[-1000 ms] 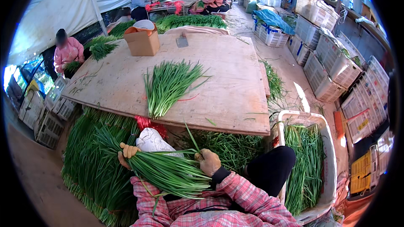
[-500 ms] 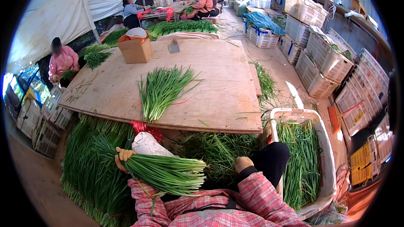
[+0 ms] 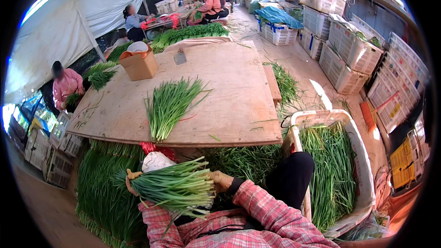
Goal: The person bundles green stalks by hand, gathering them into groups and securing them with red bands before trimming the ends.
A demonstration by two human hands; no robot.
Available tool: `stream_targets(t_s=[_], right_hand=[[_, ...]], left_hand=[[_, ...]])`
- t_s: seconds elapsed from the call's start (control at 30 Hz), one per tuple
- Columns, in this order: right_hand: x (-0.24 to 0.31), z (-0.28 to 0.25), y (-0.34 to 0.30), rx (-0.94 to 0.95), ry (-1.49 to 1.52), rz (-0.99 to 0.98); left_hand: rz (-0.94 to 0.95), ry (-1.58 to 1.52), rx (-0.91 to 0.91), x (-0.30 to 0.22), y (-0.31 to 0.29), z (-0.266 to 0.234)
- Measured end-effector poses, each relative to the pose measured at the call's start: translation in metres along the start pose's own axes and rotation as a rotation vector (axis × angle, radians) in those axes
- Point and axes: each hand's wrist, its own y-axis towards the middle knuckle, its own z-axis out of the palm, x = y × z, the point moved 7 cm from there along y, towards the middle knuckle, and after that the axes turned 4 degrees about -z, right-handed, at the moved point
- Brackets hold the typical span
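My left hand (image 3: 133,181), in what looks like a tan glove, is closed round the leafy part of a bunch of green chives (image 3: 172,188). The bunch lies across my lap, its pale stem ends pointing right. At those ends is my right hand (image 3: 222,181), its fingers closed on some stems and partly hidden behind them. A second, loose bunch of chives (image 3: 171,109) rests on the wooden table (image 3: 229,92) in front of me. Beside my left arm, a big pile of chives (image 3: 103,183) stands below the table edge.
At my right stands a white plastic crate (image 3: 363,174) filled with chives. Loose green leaves (image 3: 245,160) lie under the table. A cardboard box (image 3: 139,65) and a flat metal blade (image 3: 180,57) sit on the table. Stacked crates (image 3: 351,48) line the right side; other people (image 3: 67,87) work beyond.
My right hand has moved left from the loose leaves beside my knee to the stem ends of the bunch. The bunch's stem ends are raised and more spread. The view has shifted slightly.
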Motion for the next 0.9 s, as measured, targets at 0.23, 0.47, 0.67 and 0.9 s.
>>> stream_targets(t_s=[0.23,0.47,0.67,0.9], right_hand=[[-0.015,-0.005,-0.029,0.000,-0.001,-0.182],[0.010,-0.015,-0.039,-0.298,-0.179,-0.310],[0.018,-0.037,-0.048,-0.543,-0.220,-0.416],[0.073,-0.041,-0.108,-0.831,-0.136,-0.651]], left_hand=[[-0.047,0.006,-0.134,0.005,-0.003,0.010],[-0.049,0.197,-0.090,0.000,0.001,0.005],[-0.029,0.160,-0.152,-0.001,0.006,-0.003],[0.040,0.249,-0.329,-0.005,-0.001,-0.010]])
